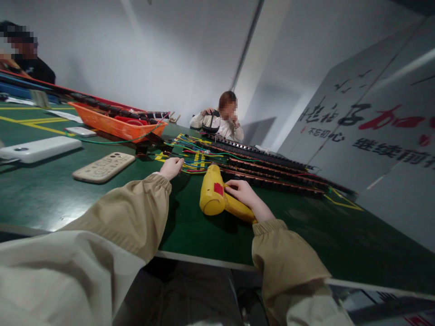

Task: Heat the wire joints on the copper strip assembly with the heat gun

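Observation:
A yellow heat gun (211, 195) with a red label is held in my right hand (244, 192), its nozzle pointing away from me at a bundle of coloured wires (195, 165). My fingers wrap its handle, which slants toward the lower right. Just left of the nozzle, my left hand (172, 168) is closed at the near end of the wires, apparently pinching some of them; the fingertips are partly hidden. Beyond the heat gun, long dark strips (268, 174) with copper-coloured edges lie side by side, with wires running out of their left ends.
An orange basket (118, 128) of dark parts stands at the back left of the green table (190, 235). Near it lie a phone in a patterned case (103, 167), a white power bank (42, 149) and a small white device (80, 131). One person (226, 117) sits opposite, another at far left.

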`<state>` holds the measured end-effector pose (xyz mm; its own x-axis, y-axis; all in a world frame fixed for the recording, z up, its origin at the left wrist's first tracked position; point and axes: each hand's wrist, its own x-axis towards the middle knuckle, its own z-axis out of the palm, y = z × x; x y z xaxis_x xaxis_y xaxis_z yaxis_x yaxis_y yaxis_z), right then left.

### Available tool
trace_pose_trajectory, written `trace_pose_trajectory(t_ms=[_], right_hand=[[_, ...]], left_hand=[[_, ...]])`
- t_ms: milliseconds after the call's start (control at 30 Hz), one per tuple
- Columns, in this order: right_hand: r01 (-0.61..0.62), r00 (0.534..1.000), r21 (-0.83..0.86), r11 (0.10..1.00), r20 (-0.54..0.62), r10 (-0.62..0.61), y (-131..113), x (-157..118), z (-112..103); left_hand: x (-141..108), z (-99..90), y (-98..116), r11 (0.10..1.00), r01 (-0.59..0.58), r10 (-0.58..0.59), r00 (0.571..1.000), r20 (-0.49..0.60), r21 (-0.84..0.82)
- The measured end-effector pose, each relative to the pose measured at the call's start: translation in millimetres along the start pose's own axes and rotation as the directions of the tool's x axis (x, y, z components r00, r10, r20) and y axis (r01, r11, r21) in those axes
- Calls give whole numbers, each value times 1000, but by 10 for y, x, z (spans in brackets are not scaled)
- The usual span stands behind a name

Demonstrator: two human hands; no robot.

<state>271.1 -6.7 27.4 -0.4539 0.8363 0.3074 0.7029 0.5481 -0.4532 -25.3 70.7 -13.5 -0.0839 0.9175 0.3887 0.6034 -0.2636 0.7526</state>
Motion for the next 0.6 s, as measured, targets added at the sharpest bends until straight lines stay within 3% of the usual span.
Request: trace_pose_trajectory(t_ms=[600], right_hand=[[-39,999,-9,999,30,39,-77,-2,12]], left_hand=[[-10,-7,22,999,24,-24,1000,9,31]])
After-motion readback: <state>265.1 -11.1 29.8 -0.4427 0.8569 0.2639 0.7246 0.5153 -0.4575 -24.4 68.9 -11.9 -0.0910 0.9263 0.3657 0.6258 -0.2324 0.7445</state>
